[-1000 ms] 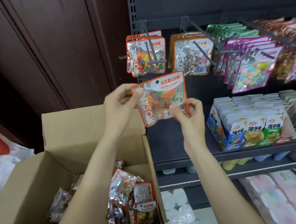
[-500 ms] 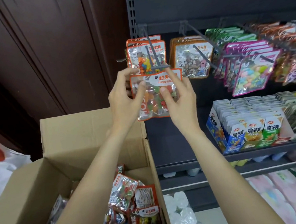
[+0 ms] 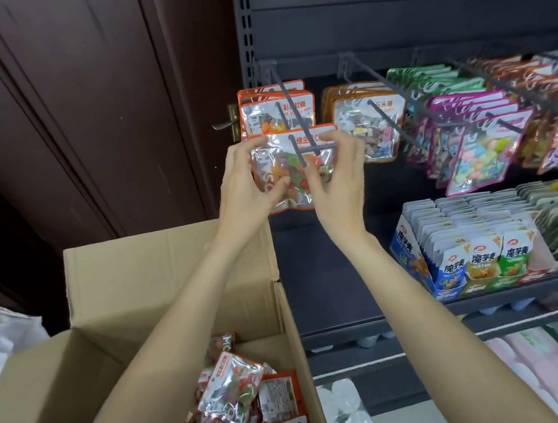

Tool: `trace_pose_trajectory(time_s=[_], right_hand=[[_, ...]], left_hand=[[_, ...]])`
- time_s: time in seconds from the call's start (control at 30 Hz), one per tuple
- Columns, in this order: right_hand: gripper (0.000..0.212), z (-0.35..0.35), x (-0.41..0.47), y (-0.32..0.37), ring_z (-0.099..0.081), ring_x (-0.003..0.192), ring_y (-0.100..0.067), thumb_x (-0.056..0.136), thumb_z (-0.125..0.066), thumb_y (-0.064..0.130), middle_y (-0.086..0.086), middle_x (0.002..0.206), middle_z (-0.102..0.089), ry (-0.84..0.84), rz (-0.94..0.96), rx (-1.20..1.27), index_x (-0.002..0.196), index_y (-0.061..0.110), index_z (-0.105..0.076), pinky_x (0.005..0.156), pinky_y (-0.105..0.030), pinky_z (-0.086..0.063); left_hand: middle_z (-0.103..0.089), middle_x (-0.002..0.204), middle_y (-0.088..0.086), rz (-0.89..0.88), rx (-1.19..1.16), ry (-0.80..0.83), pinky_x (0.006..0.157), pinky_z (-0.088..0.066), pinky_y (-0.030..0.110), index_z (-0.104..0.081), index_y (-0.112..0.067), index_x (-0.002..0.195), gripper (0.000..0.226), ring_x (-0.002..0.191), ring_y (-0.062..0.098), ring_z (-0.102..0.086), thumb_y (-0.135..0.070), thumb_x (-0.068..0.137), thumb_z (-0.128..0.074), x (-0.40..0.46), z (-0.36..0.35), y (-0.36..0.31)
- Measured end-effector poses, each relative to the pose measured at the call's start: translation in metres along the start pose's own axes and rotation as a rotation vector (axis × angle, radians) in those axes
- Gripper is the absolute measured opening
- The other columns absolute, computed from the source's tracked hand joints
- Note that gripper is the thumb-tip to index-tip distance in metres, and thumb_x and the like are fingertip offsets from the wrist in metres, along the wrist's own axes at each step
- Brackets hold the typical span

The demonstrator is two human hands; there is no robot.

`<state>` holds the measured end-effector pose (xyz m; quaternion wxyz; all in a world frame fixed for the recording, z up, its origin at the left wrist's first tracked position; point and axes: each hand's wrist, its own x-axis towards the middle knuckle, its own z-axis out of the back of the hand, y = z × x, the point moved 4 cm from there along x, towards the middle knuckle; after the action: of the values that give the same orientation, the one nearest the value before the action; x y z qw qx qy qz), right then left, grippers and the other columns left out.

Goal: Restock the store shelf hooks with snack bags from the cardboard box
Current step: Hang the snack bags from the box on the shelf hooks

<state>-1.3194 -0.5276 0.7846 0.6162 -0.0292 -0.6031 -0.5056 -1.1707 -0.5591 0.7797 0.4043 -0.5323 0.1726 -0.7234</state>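
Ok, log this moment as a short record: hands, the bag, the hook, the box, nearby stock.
left hand: grips the bag's left edge
right hand: grips the bag's right edge
bag: orange-trimmed gummy bag, upright, held up at the hook's front end
hook: leftmost hook, orange bags already hanging behind
threaded on hook: cannot tell
box: open, more snack bags inside
next hook right: brown-trimmed bags
shelf: cartons of small packets

Hung bags crowd the hook behind
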Motion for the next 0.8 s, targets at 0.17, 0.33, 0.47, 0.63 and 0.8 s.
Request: trace_pose_trajectory(time_s=[0.17,0.33,0.47,0.63,0.8], right_hand=[[0.064,-0.032,0.021,-0.016,-0.045,0.125,-0.024,0.086,-0.065,-0.002,-0.019,0.139,-0.035,0.119,-0.023,0.069,0.131,0.032,-0.035,0.100,-0.033,-0.048],[0.060,-0.067,0.031,-0.045,-0.025,0.136,-0.012,0.096,-0.054,0.017,-0.001,0.152,-0.029,0.343,-0.301,0.064,0.150,0.012,-0.027,0.097,0.005,-0.021],[0.071,-0.079,0.029,-0.057,-0.028,0.127,-0.007,0.094,-0.056,0.029,-0.003,0.154,-0.023,0.295,-0.300,-0.131,0.153,0.017,-0.018,0.079,0.008,-0.023],[0.065,-0.068,0.012,-0.041,-0.011,0.141,-0.011,0.095,-0.056,0.026,-0.003,0.160,-0.009,0.335,-0.216,-0.242,0.152,0.015,-0.025,0.101,-0.024,-0.036],[0.056,-0.033,-0.020,-0.015,-0.005,0.146,-0.024,0.100,-0.049,0.027,-0.010,0.160,-0.007,0.495,-0.207,-0.230,0.150,0.018,-0.028,0.115,-0.040,-0.025]], left_hand=[[-0.041,0.134,0.005,-0.022,0.146,-0.040,0.085,-0.035,0.000,-0.045,-0.011,0.134,0.057,0.110,-0.005,-0.040,-0.012,0.083,-0.071,0.042,-0.007,0.019],[-0.036,0.142,0.014,-0.147,0.426,-0.035,0.087,-0.051,0.028,-0.045,-0.012,0.139,0.059,0.123,0.022,-0.042,-0.014,0.085,-0.070,0.078,-0.009,0.036],[-0.027,0.151,0.017,-0.176,0.602,-0.028,0.080,-0.054,0.041,-0.041,-0.020,0.142,0.062,0.133,0.037,-0.031,-0.013,0.086,-0.066,0.087,-0.008,0.044],[-0.020,0.156,0.017,-0.144,0.571,0.013,0.101,-0.042,0.047,-0.036,-0.020,0.147,0.066,0.139,0.035,-0.021,-0.024,0.088,-0.065,0.075,-0.003,0.044],[-0.040,0.146,0.008,-0.186,0.446,-0.092,0.107,-0.034,0.037,-0.045,-0.017,0.141,0.053,0.134,0.025,-0.031,-0.032,0.093,-0.059,0.034,0.021,0.018]])
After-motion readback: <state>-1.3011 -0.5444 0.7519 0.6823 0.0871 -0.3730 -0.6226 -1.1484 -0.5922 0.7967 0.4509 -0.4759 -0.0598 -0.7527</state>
